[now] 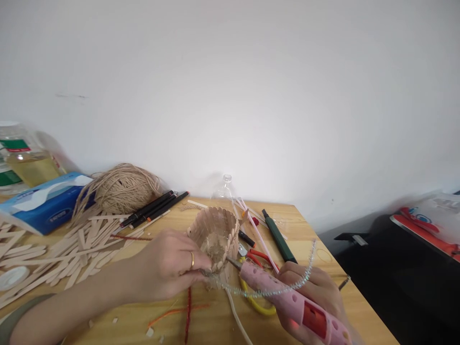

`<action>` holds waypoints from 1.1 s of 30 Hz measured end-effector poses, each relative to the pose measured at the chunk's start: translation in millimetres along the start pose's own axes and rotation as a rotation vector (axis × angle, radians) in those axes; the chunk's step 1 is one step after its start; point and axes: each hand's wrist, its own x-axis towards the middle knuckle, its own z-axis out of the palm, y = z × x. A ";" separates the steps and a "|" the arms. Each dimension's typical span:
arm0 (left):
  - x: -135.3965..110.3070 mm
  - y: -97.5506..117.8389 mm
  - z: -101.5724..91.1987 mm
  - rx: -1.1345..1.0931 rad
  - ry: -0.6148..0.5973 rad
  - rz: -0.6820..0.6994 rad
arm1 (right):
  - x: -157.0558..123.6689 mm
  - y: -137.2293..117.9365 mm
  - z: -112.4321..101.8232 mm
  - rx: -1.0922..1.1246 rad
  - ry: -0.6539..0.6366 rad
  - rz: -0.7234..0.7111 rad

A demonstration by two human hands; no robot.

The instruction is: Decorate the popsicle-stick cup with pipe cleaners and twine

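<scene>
A small round cup (212, 220) with popsicle-stick pieces around its wall lies tilted, its mouth toward me. My left hand (176, 263), wearing a ring, pinches a silver tinsel pipe cleaner (266, 293) at the cup's near rim. From there the pipe cleaner curves right and up, passing in front of my right hand (312, 292). That hand is wrapped around a pink hot glue gun (287, 299). Its metal nozzle points left and is at the cup's right edge; whether they touch I cannot tell. My left fingertips are partly hidden behind the rim.
Loose popsicle sticks (82, 244), a twine ball (125, 189) and a blue tissue pack (53, 206) fill the left side. Behind the cup stand a clear bottle (226, 187) and black markers (154, 211). Pliers (257, 256), yellow-handled scissors (258, 304) and a green tool (278, 237) lie right.
</scene>
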 end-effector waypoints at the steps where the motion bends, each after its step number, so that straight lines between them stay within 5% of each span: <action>1: -0.2 -0.1 0.0 0.002 -0.006 -0.003 | 0.0 -0.3 0.1 0.016 -0.002 0.008; 10: -1.0 -0.5 1.2 -0.001 0.003 -0.010 | -0.3 -4.0 3.0 0.052 -0.061 0.008; 26: -0.5 -0.2 0.8 -0.018 0.019 0.002 | 7.9 -5.6 -2.6 0.032 0.047 0.016; 33: 0.1 0.8 -1.5 -0.017 -0.006 -0.042 | 2.9 -4.1 -3.9 0.125 -0.069 -0.003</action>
